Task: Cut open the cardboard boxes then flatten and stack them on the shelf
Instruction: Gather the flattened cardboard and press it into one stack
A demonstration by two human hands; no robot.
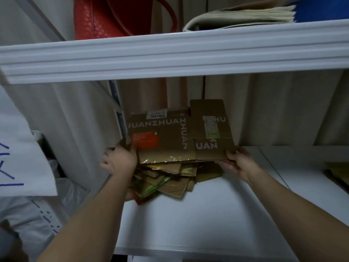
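Note:
A flattened brown cardboard box (170, 137) with white lettering, an orange label and a barcode sticker lies on top of a pile of flattened boxes (170, 180) at the back left of the white shelf (198, 214). My left hand (119, 159) grips the top box's near left corner, thumb on its upper face. At the near right corner, my right hand (238, 161) holds the box with the thumb on top and the fingers underneath. The pile below is untidy, its pieces fanned out at different angles.
The front rail of the upper shelf (170, 57) crosses the view just above the hands. On it stand a red bag (105, 17) and a stack of papers (245, 17). White plastic bags (28, 167) sit to the left. Yellowish items (338, 173) lie at the shelf's right.

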